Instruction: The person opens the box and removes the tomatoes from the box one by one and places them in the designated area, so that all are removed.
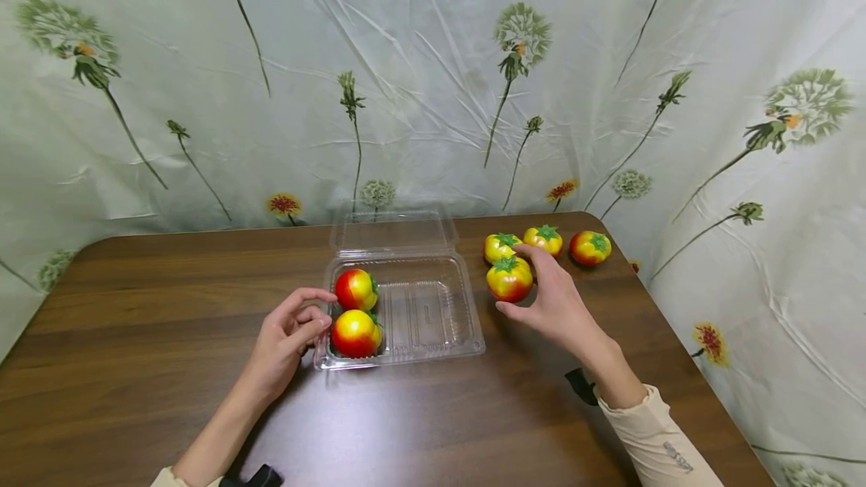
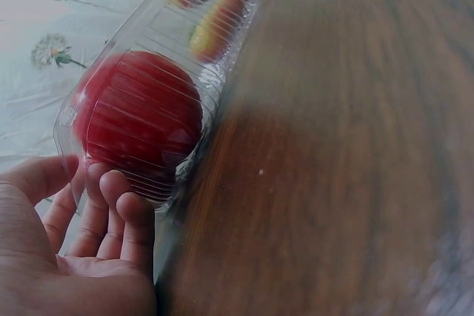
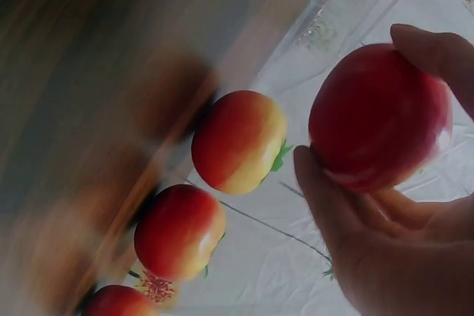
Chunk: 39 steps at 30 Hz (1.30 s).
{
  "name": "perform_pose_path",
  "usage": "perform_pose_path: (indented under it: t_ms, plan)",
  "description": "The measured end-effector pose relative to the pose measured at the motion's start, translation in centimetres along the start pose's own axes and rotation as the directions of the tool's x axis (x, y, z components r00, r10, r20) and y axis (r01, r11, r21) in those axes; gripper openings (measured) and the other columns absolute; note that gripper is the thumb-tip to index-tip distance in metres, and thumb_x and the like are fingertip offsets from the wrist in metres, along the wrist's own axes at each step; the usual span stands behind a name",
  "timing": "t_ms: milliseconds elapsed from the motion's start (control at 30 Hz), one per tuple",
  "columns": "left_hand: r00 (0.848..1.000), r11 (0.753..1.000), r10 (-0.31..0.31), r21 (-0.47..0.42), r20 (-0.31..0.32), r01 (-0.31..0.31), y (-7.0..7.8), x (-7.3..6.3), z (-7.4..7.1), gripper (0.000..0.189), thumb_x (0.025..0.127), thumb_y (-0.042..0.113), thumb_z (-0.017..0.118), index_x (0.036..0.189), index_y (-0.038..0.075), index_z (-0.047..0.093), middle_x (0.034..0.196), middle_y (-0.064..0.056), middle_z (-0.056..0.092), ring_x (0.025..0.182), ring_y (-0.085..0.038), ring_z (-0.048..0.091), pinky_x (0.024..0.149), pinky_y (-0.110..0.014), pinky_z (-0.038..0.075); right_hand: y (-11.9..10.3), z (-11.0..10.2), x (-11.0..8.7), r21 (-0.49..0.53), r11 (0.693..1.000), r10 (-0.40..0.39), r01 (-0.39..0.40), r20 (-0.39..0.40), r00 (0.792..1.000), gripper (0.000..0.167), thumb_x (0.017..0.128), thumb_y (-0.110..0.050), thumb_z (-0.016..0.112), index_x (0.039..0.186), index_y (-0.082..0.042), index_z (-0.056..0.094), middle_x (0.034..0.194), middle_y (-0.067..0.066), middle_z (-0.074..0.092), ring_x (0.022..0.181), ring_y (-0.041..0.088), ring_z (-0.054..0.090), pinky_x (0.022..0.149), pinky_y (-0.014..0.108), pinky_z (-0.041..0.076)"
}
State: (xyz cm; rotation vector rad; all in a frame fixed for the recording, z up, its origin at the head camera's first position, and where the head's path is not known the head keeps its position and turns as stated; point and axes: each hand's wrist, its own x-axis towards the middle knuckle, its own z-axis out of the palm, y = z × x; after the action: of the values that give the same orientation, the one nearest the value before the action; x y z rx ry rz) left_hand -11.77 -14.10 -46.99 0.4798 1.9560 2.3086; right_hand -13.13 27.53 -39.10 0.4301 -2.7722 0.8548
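A clear plastic clamshell box (image 1: 422, 314) lies with its lid (image 1: 395, 231) folded back. Two red-and-yellow tomatoes with green leafy tops sit along its left side, a far tomato (image 1: 355, 289) and a near tomato (image 1: 355, 334). My left hand (image 1: 287, 337) is at the box's left edge, fingers bent, pinching the rim; the left wrist view shows fingertips (image 2: 115, 183) against the clear wall. To the right of the box, my right hand (image 1: 551, 295) holds another tomato (image 3: 378, 116) between thumb and fingers, raised off the table in the right wrist view.
Three more tomatoes rest at the table's back right: a left tomato (image 1: 497, 248), a middle tomato (image 1: 544, 239) and a right tomato (image 1: 591, 248). The brown wooden table (image 1: 169, 307) meets a white flower-printed sheet (image 1: 419, 96) behind and to the right.
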Motion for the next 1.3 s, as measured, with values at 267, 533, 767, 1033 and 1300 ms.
perform_pose_path:
  t_ms: [267, 533, 767, 1033, 1300]
  plan:
    - [1.0, 1.0, -0.024, -0.011, -0.004, 0.024, -0.2, 0.1, 0.3, 0.027, 0.104, -0.003, 0.057, 0.131, -0.005, 0.055, 0.083, 0.001, 0.067, 0.067, -0.017, 0.054, 0.058, -0.022, 0.05, 0.8, -0.3, 0.1, -0.052, 0.998, 0.045, -0.047, -0.05, 0.998, 0.075, 0.073, -0.019, 0.097, 0.132, 0.001, 0.056, 0.129, 0.022, 0.057, 0.121, 0.042, 0.056, 0.107, 0.06, 0.048]
    - [0.999, 0.999, -0.041, 0.006, -0.026, 0.041, 0.0, 0.2, 0.5, 0.027, 0.104, -0.002, 0.058, 0.13, -0.006, 0.055, 0.082, 0.001, 0.067, 0.068, -0.017, 0.052, 0.058, -0.022, 0.048, 1.9, -0.1, -0.1, -0.07, 0.983, 0.176, -0.173, 0.038, 0.984, 0.074, 0.08, -0.022, 0.093, 0.133, 0.005, 0.049, 0.129, 0.025, 0.059, 0.116, 0.045, 0.059, 0.106, 0.061, 0.048]
    - [0.999, 0.999, -0.044, 0.01, -0.024, 0.044, 0.0, 0.3, 0.4, 0.027, 0.104, -0.002, 0.058, 0.13, -0.006, 0.055, 0.082, 0.001, 0.065, 0.069, -0.016, 0.052, 0.06, -0.022, 0.048, 2.6, 0.6, -0.4, -0.106, 0.977, 0.198, -0.185, 0.122, 0.973, 0.072, 0.082, -0.026, 0.091, 0.132, 0.005, 0.05, 0.126, 0.025, 0.059, 0.111, 0.041, 0.06, 0.101, 0.061, 0.052]
    - [0.999, 0.999, -0.039, 0.007, -0.023, 0.039, 0.1, 0.2, 0.2, 0.027, 0.103, -0.003, 0.059, 0.13, -0.006, 0.055, 0.081, 0.001, 0.066, 0.067, -0.017, 0.052, 0.058, -0.022, 0.049, 2.3, -0.1, -0.5, -0.126, 0.976, 0.209, -0.18, 0.283, 0.936, 0.093, 0.084, -0.03, 0.089, 0.148, 0.014, 0.039, 0.145, 0.035, 0.05, 0.129, 0.049, 0.055, 0.113, 0.064, 0.044]
    - [1.0, 1.0, -0.024, -0.011, -0.007, 0.024, 0.1, 0.1, 0.0, 0.026, 0.104, -0.005, 0.057, 0.129, -0.007, 0.054, 0.082, 0.0, 0.067, 0.063, -0.019, 0.053, 0.054, -0.023, 0.05, 2.3, -1.3, -0.2, -0.119, 0.985, 0.159, -0.126, 0.341, 0.927, 0.081, 0.084, -0.017, 0.084, 0.147, 0.013, 0.044, 0.144, 0.033, 0.054, 0.126, 0.046, 0.058, 0.111, 0.063, 0.045]
